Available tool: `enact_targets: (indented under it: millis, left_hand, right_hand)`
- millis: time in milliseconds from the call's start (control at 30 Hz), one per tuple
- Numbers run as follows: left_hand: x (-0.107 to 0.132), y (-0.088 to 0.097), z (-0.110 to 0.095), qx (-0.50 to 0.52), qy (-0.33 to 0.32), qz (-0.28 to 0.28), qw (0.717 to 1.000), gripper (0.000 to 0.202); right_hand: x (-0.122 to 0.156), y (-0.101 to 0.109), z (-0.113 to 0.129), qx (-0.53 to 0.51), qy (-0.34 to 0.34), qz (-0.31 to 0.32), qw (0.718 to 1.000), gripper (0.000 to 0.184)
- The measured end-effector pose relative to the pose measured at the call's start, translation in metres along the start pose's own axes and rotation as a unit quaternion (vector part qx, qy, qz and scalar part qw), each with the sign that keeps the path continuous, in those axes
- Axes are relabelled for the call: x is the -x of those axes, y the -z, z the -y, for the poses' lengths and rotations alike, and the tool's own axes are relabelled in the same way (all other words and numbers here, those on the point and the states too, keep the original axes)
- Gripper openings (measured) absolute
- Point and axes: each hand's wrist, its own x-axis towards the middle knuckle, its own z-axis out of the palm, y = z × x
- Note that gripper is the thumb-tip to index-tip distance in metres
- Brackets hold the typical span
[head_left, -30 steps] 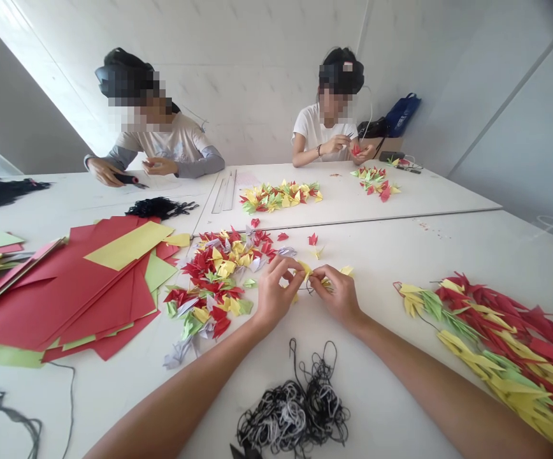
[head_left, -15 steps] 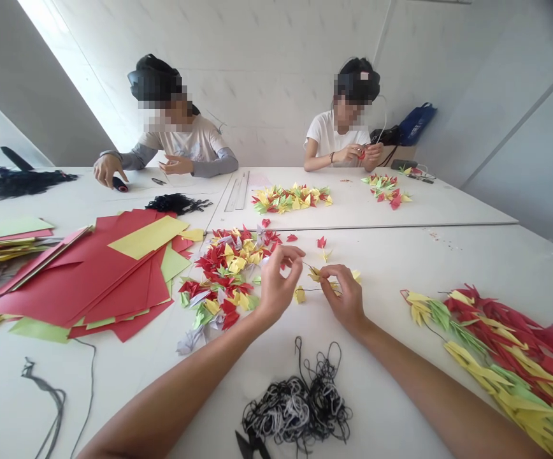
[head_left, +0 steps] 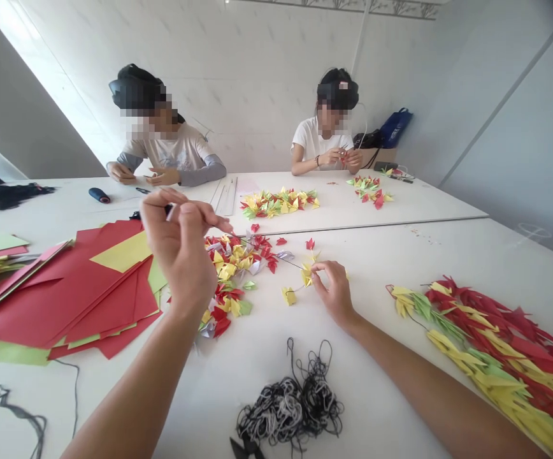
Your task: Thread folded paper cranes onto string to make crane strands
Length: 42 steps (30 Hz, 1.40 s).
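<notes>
Head view: right hand (head_left: 334,287) pinches yellow paper bird (head_left: 306,275), probably steadying it. Leftward, left hand (head_left: 176,245) grips thread (head_left: 292,262), seemingly for tension.

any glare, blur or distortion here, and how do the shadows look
Head view: the back wall is brightest toward the upper left, and the upper right corner darkens; head view: shadows on the white table are soft and faint; head view: the right forearm looks stretched, wide-angle fashion; the left hand may be slightly blurred.
</notes>
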Motion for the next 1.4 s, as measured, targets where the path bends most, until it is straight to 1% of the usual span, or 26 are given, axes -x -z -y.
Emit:
enact_targets:
  millis: [100,167,267,300,333,367,433,500,567,667,700,767,800,867,933,1000,1067,1167,1267,1400]
  left_hand:
    - [-0.006,0.002,-0.012,-0.016,-0.013,-0.011,1.0,0.011]
    - [-0.006,0.001,-0.015,-0.026,-0.011,-0.005,1.0,0.008]
    - [0.002,-0.004,-0.006,-0.025,0.007,0.034,0.999,0.008]
    - [0.007,-0.007,0.0,-0.024,0.026,0.055,0.998,0.01]
    - [0.015,-0.011,0.007,-0.023,0.058,0.078,0.995,0.011]
    - [0.024,-0.014,0.015,-0.03,0.098,0.105,0.989,0.011]
    - [0.046,-0.021,0.032,-0.051,0.165,0.157,0.972,0.008]
    - [0.073,-0.026,0.048,-0.07,0.207,0.193,0.957,0.008]
    - [0.099,-0.028,0.063,-0.078,0.243,0.234,0.938,0.008]
    - [0.129,-0.025,0.08,-0.126,0.263,0.295,0.91,0.01]
    - [0.135,-0.024,0.084,-0.149,0.265,0.322,0.897,0.011]
    - [0.14,-0.022,0.091,-0.182,0.272,0.359,0.874,0.012]
    - [0.141,-0.021,0.093,-0.191,0.276,0.365,0.868,0.012]
    - [0.14,-0.02,0.097,-0.205,0.283,0.355,0.867,0.014]
    - [0.139,-0.02,0.099,-0.222,0.279,0.336,0.872,0.014]
    - [0.138,-0.02,0.099,-0.236,0.271,0.323,0.875,0.014]
    - [0.138,-0.02,0.098,-0.243,0.266,0.314,0.878,0.015]
    - [0.139,-0.021,0.096,-0.249,0.264,0.305,0.88,0.017]
    - [0.138,-0.021,0.095,-0.255,0.263,0.3,0.881,0.018]
    - [0.137,-0.021,0.095,-0.269,0.258,0.297,0.879,0.019]
  right_hand:
    - [-0.001,0.001,-0.002,-0.009,-0.006,-0.008,1.0,0.009]
    - [-0.003,0.005,-0.009,-0.027,-0.014,-0.018,0.999,0.01]
    - [-0.009,0.016,-0.027,-0.032,-0.069,-0.071,0.995,0.019]
    - [-0.012,0.021,-0.034,-0.015,-0.095,-0.084,0.992,0.02]
    - [-0.014,0.025,-0.041,0.01,-0.12,-0.084,0.989,0.022]
    - [-0.016,0.03,-0.047,0.04,-0.144,-0.067,0.986,0.023]
    - [-0.019,0.035,-0.054,0.094,-0.185,0.003,0.978,0.026]
    - [-0.02,0.036,-0.056,0.135,-0.207,0.079,0.966,0.026]
    - [-0.019,0.034,-0.053,0.161,-0.207,0.129,0.956,0.019]
    - [-0.017,0.031,-0.05,0.161,-0.203,0.159,0.953,0.011]
    - [-0.017,0.032,-0.05,0.151,-0.206,0.154,0.954,0.011]
    - [-0.017,0.033,-0.05,0.116,-0.21,0.127,0.963,0.014]
    - [-0.018,0.034,-0.05,0.086,-0.208,0.106,0.969,0.016]
    - [-0.018,0.034,-0.049,0.0,-0.212,0.061,0.975,0.019]
    - [-0.018,0.03,-0.045,-0.105,-0.231,0.034,0.967,0.023]
    - [-0.017,0.025,-0.04,-0.195,-0.247,0.042,0.948,0.027]
    - [-0.015,0.019,-0.036,-0.245,-0.239,0.078,0.936,0.03]
    - [-0.013,0.012,-0.033,-0.261,-0.214,0.109,0.935,0.031]
    - [-0.013,0.011,-0.033,-0.25,-0.186,0.101,0.945,0.029]
    - [-0.014,0.013,-0.031,-0.201,-0.13,0.094,0.966,0.028]
